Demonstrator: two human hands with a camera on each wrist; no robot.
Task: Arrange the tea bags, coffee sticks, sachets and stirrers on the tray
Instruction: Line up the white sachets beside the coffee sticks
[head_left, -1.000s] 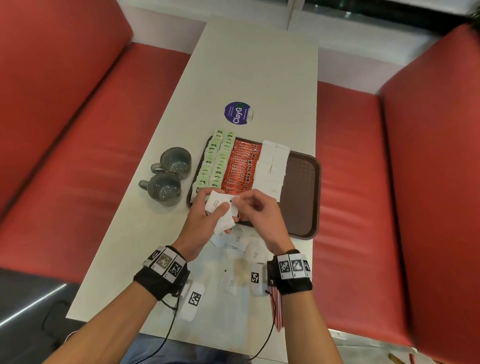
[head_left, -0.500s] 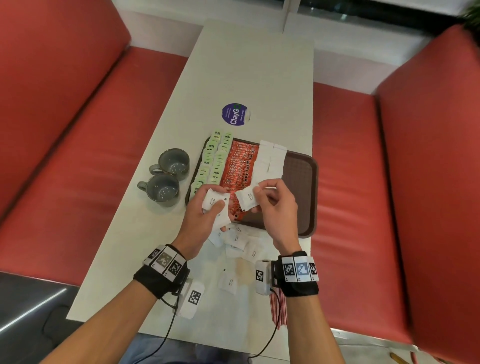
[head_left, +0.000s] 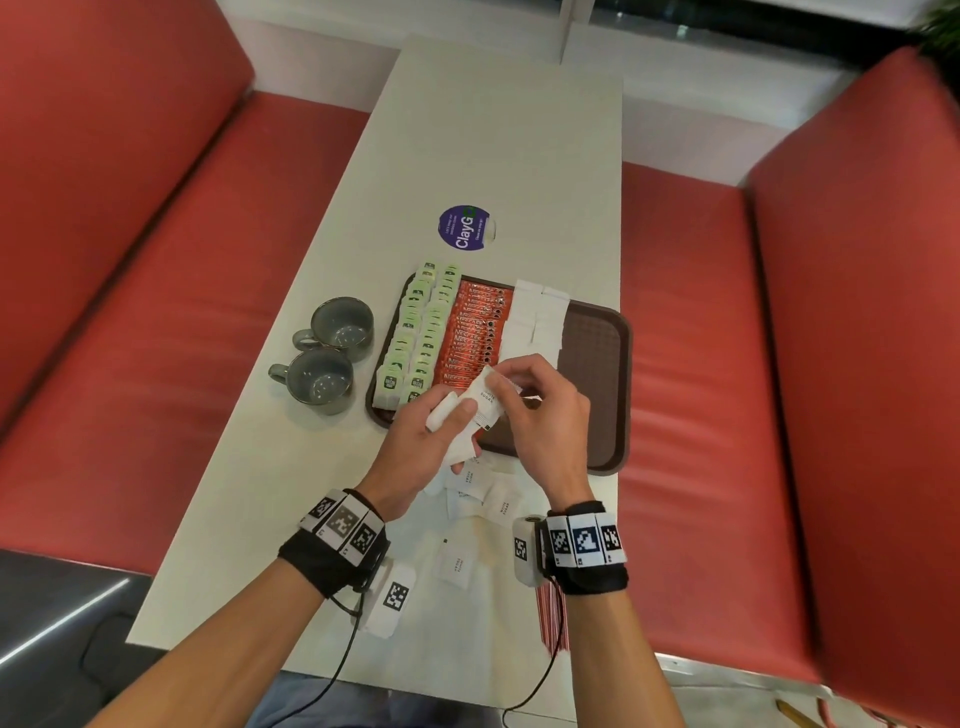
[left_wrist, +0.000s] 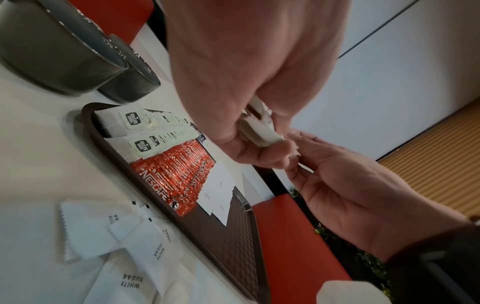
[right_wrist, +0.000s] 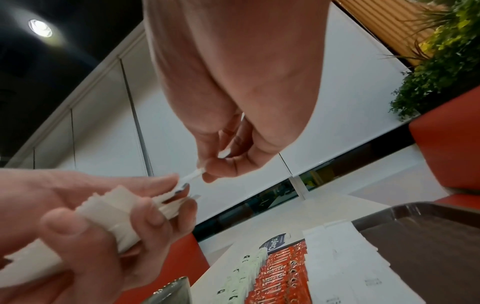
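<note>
Tea bags (head_left: 415, 332) and coffee sticks (head_left: 475, 338) fill the tray (head_left: 597, 374); left hand (head_left: 415, 447) grips sachets (head_left: 462, 415), right hand (head_left: 545, 410) pinches one; apparent stirrers (head_left: 553, 613) wait on the tabletop (head_left: 493, 130).

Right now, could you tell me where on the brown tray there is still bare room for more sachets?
The brown plastic tray is bare on its right part, between the white sugar sachet rows and the right rim. Its left is packed with green tea bags and red coffee sticks; both hands hover over the near edge.
</note>
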